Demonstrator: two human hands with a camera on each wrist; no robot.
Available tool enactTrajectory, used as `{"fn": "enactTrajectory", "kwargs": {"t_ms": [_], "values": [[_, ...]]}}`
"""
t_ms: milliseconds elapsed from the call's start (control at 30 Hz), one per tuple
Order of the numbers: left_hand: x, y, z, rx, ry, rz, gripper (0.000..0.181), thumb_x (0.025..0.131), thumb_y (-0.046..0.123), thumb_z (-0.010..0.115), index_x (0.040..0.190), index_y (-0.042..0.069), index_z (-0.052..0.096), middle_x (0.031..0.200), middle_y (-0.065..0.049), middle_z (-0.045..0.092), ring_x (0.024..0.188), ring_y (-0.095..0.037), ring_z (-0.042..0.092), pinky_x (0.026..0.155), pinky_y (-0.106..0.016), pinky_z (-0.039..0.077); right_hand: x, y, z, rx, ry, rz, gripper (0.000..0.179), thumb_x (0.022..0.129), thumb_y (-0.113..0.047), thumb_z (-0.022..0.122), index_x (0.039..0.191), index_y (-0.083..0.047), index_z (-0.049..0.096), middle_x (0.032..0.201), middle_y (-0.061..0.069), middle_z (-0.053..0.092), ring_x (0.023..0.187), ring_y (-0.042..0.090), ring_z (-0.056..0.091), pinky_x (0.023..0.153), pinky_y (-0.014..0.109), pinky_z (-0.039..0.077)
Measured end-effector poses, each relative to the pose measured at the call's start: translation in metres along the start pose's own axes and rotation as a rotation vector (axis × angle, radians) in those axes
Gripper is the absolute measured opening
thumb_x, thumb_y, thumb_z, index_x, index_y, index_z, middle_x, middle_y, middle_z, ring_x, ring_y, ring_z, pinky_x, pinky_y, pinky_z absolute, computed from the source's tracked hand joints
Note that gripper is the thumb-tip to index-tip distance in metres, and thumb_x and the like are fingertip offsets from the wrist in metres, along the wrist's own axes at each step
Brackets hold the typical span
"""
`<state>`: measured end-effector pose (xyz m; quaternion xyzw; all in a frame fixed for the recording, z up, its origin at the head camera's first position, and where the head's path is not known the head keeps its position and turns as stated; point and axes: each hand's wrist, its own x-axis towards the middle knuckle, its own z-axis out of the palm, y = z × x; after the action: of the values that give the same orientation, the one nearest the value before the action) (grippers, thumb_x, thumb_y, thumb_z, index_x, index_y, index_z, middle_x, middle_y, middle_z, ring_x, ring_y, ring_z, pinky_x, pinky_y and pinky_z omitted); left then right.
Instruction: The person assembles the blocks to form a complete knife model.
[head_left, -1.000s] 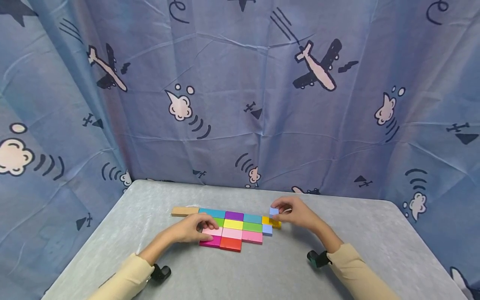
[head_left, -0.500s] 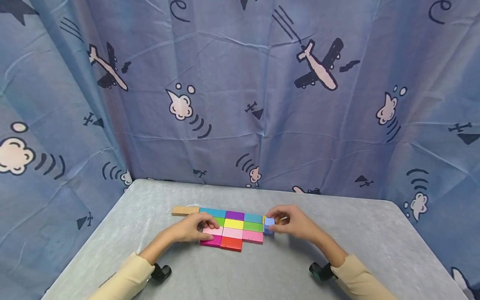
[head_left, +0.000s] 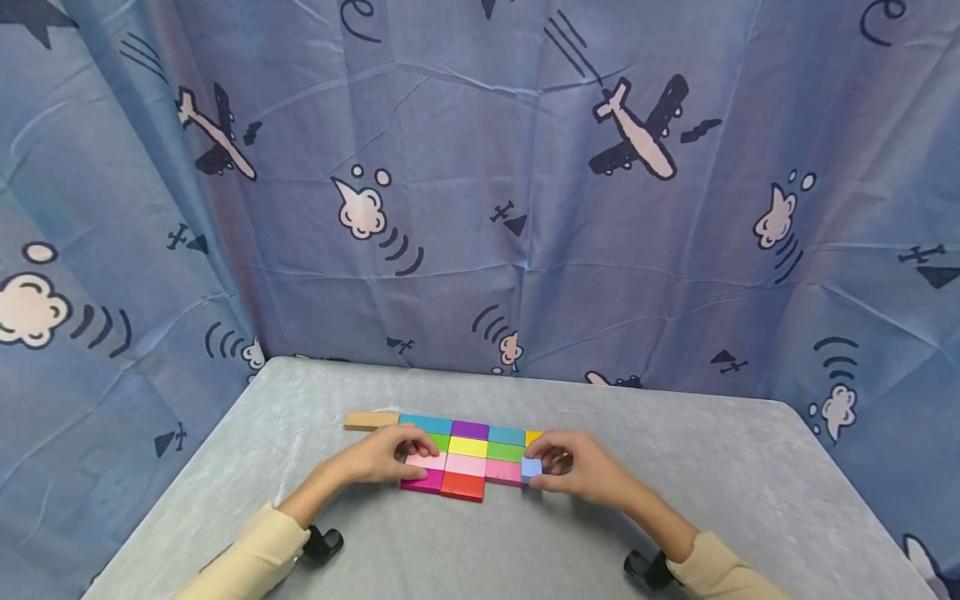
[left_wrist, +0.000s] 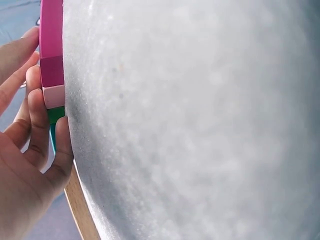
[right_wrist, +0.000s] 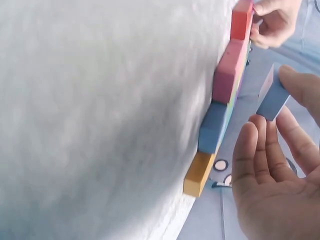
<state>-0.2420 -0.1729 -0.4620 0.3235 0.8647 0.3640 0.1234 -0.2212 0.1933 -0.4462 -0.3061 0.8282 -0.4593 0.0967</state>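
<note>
My right hand [head_left: 588, 467] pinches a small light blue block [head_left: 531, 468] between thumb and fingers, raised off the table near the right end of a flat patchwork of coloured blocks. The right wrist view shows this held block [right_wrist: 274, 96] apart from another blue block [right_wrist: 212, 127] lying in the row. At the patchwork's left edge, my left hand [head_left: 373, 457] touches the magenta block [head_left: 423, 482] and the light pink block [head_left: 426, 462] with relaxed fingers. A red block [head_left: 462, 487], pink block [head_left: 503, 472] and yellow block [head_left: 467, 447] lie flat between the hands.
A plain wooden block [head_left: 371, 420] extends from the far left corner of the patchwork. A yellow-orange block [right_wrist: 198, 175] sits at the right end, partly hidden in the head view. The grey table [head_left: 495, 550] ends at a patterned blue curtain [head_left: 450, 167].
My right hand has carried the light blue block nearer to me and slightly left, from above the yellow-orange block to beside the pink one. My left hand has stayed in place.
</note>
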Motion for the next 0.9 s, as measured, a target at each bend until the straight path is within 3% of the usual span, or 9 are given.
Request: {"fn": "enactTrajectory", "kwargs": {"t_ms": [367,900], "values": [[0.000,-0.001,0.000,-0.004,-0.006,-0.003,0.024,0.090,0.013,0.080,0.112,0.015,0.072,0.098,0.006,0.061,0.088,-0.015,0.055,0.072,-0.028,0.046,0.005,-0.011,0.024,0.005,-0.026,0.008,0.028,0.082,-0.015,0.087,0.106,-0.009,0.073,0.095,-0.001,0.065,0.085,0.026,0.063,0.073,0.033,0.055],[0.000,0.002,0.000,0.000,-0.004,-0.017,0.025,0.090,0.012,0.080,0.113,0.015,0.072,0.098,0.007,0.061,0.089,-0.016,0.055,0.072,-0.028,0.046,0.018,-0.022,0.042,-0.119,-0.048,0.017,0.027,0.079,-0.015,0.090,0.100,-0.013,0.073,0.090,-0.004,0.062,0.081,0.018,0.058,0.072,0.030,0.051]]}}
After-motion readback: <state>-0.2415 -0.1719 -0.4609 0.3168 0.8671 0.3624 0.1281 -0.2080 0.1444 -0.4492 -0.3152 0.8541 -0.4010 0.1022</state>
